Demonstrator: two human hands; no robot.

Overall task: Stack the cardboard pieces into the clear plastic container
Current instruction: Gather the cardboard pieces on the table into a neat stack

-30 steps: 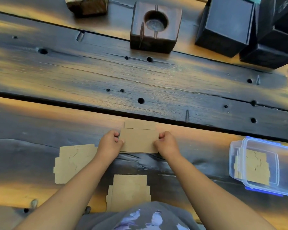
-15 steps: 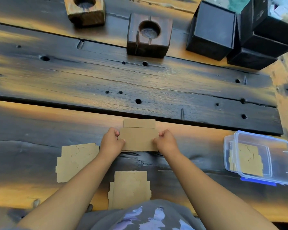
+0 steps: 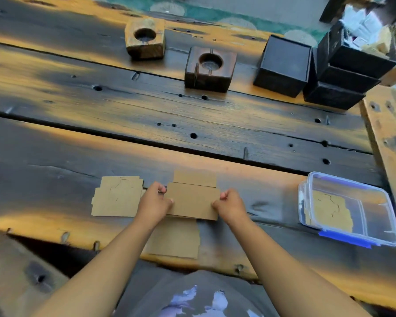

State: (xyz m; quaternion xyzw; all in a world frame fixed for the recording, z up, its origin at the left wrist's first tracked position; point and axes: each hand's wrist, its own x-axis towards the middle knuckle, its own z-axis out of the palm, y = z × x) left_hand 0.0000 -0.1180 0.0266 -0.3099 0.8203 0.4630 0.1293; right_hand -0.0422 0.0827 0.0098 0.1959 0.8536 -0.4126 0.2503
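Cardboard pieces, flat brown die-cut ones: four total. One (image 3: 191, 201) is pinched between both hands, left hand (image 3: 154, 203) and right hand (image 3: 231, 205) each clamped on a side edge, near the worktop's (image 3: 78, 156) front edge. Another (image 3: 118, 196) lies just left, one (image 3: 176, 239) right at the front edge, one (image 3: 328, 210) inside the clear rectangular plastic container (image 3: 350, 207) by the right edge. Two wooden blocks and three black boxes sit along the back. No readable writing.

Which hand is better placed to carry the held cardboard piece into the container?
Right. The clear container sits on the person's right, nearer the right hand, which already grips the cardboard piece; the left hand would have to cross over.
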